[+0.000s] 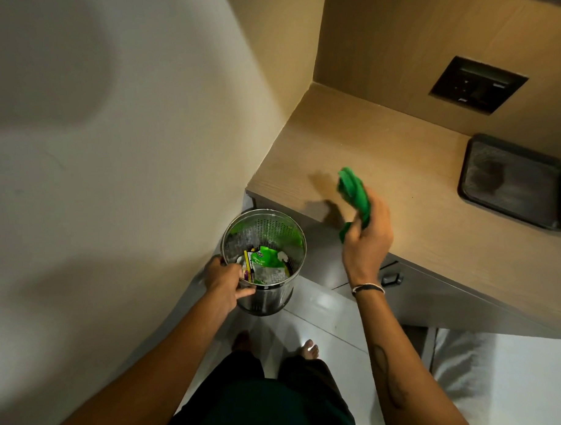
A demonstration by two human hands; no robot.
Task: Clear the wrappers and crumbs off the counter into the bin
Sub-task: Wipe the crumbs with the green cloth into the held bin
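Observation:
A perforated steel bin (267, 225) is held just below the left corner of the wooden counter (382, 151). My left hand (226, 282) grips the bin's near rim. Inside the bin lie a green wrapper (268, 255) and other crumpled packets. My right hand (367, 238) is shut on a bunched green cloth (354, 190), raised slightly above the counter's front edge, to the right of the bin. The counter surface near the cloth looks bare; any crumbs are too small to tell.
A black tray (513, 182) lies on the counter at the right. A dark socket panel (478, 84) is set in the back wall. A cream wall runs along the left. Below are a drawer handle (391, 278), my bare feet (308, 349) on pale tiles, and white bedding (507, 379).

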